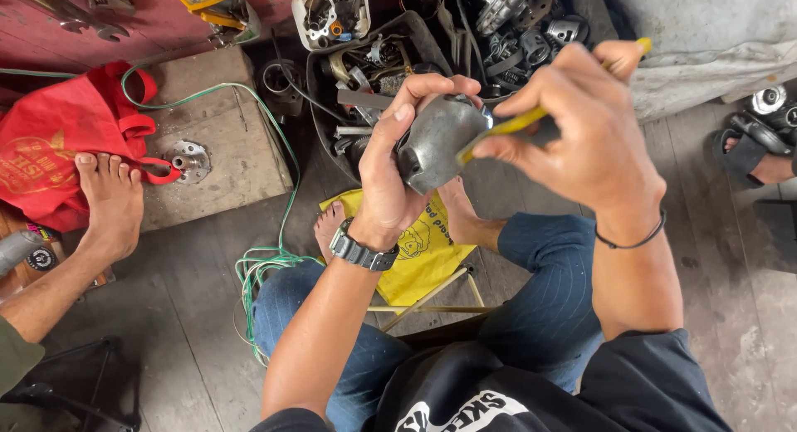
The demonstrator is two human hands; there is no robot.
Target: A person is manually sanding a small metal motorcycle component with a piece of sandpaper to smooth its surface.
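Observation:
My left hand (390, 162) grips a rounded grey metal housing (436, 141) and holds it up in front of me, fingers curled over its top edge. A dark wristwatch (361, 251) sits on that wrist. My right hand (585, 125) is closed around a thin yellow-handled tool (506, 126), whose tip rests against the housing's right side. A thin black band circles my right wrist. Both hands hover above my knees in blue jeans.
A black tray of metal engine parts (374, 63) lies ahead, with more parts (515, 25) behind it. A yellow bag (423, 249) is on the floor under my foot. Green wire (257, 266) trails left. Another person's bare foot (112, 204) rests by a red bag (58, 146) and wooden board (220, 141).

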